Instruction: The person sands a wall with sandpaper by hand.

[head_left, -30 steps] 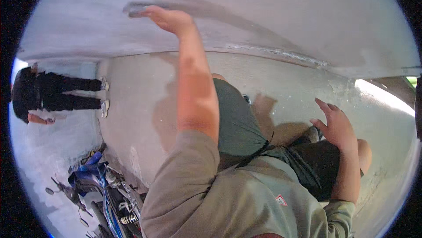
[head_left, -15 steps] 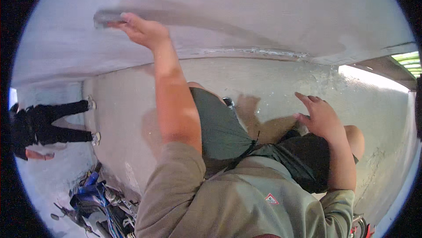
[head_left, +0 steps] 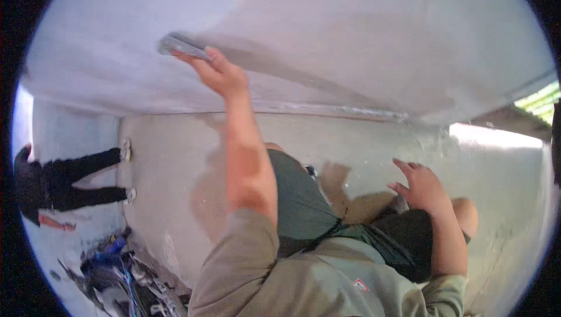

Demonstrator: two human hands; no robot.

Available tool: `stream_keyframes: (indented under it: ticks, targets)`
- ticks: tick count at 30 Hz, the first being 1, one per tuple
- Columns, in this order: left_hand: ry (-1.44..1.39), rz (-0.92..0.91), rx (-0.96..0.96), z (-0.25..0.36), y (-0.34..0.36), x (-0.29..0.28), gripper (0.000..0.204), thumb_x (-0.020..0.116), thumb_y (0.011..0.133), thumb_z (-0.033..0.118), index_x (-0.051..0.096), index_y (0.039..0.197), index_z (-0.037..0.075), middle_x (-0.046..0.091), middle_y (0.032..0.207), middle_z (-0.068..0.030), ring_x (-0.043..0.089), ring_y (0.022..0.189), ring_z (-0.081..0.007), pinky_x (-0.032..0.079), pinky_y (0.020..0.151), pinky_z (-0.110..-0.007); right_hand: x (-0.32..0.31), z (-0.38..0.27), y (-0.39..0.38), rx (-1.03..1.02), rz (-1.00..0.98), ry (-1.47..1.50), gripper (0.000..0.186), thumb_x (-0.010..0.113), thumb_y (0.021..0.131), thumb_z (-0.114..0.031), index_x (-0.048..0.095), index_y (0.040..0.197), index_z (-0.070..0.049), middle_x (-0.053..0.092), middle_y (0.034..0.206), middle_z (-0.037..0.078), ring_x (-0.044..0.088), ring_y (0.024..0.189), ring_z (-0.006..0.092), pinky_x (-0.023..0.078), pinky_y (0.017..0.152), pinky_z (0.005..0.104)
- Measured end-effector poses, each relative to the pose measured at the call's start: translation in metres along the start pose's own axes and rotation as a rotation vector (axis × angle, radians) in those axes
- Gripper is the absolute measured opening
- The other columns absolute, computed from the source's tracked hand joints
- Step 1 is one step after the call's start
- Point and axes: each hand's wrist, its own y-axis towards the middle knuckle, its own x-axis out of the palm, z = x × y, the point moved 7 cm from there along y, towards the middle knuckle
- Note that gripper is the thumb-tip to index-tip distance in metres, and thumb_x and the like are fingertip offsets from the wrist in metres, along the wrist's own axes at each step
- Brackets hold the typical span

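Observation:
My left hand (head_left: 219, 74) grips a flat grey trowel-like tool (head_left: 181, 44) held up at the pale grey wall (head_left: 380, 30), where a darker smeared band runs off to the right of it. The arm is stretched out, and its shadow falls nearby. My right hand (head_left: 418, 188) hangs in the air by my right knee, fingers apart and empty. My dark shorts and legs are bent over the concrete floor (head_left: 163, 200).
A person in dark clothes (head_left: 52, 179) stands to the left by a bluish wall. A blue and black motorbike (head_left: 117, 276) is at the lower left. At the right are a bright opening (head_left: 494, 134) and some light green slats (head_left: 534, 103).
My left hand and the tool swung left, then came back rightward along the wall. The whole view has shifted, so wall, floor and person sit lower. My right hand stays open.

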Motion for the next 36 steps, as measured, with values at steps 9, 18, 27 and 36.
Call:
stream_keyframes:
  ticks: [9,18,27,36]
  targets:
    - [-0.046,-0.169,0.005,0.034,-0.015,0.015,0.099,0.044,0.1,0.059,0.002,0.157,-0.01,-0.001,0.165,-0.031,0.0,0.155,-0.0421,0.003,0.124,-0.05,-0.006,-0.016,-0.019,0.028,0.007,0.002,0.066,0.067,0.092,-0.045,0.049,0.145,-0.01,0.065,0.121,0.026,0.062,0.112,0.0443,0.05,0.096,0.051]
    - [0.021,-0.42,0.265,0.135,-0.049,0.046,0.119,0.049,0.089,0.075,-0.001,0.156,-0.011,-0.005,0.161,-0.0379,-0.004,0.148,-0.0582,0.004,0.12,-0.062,-0.018,-0.04,-0.033,0.074,0.141,0.075,0.061,0.07,0.091,-0.04,0.054,0.141,-0.009,0.066,0.122,0.024,0.062,0.112,0.0439,0.051,0.096,0.0498]
    - [-0.019,-0.478,0.103,0.171,-0.077,0.071,0.115,0.057,0.093,0.062,-0.004,0.153,-0.014,-0.008,0.159,-0.0403,-0.005,0.148,-0.0592,0.005,0.121,-0.061,-0.098,-0.108,-0.062,-0.187,0.465,0.214,0.051,0.072,0.091,-0.031,0.06,0.133,-0.005,0.068,0.118,0.021,0.065,0.11,0.0384,0.051,0.094,0.0453]
    - [0.029,-0.355,-0.116,0.179,-0.085,0.079,0.104,0.053,0.096,0.058,0.003,0.154,-0.014,-0.002,0.159,-0.0407,0.0,0.149,-0.0559,0.006,0.121,-0.062,-0.111,-0.138,-0.028,-0.414,0.271,0.057,0.053,0.071,0.092,-0.034,0.058,0.135,-0.007,0.066,0.122,0.022,0.063,0.11,0.0411,0.051,0.093,0.0475]
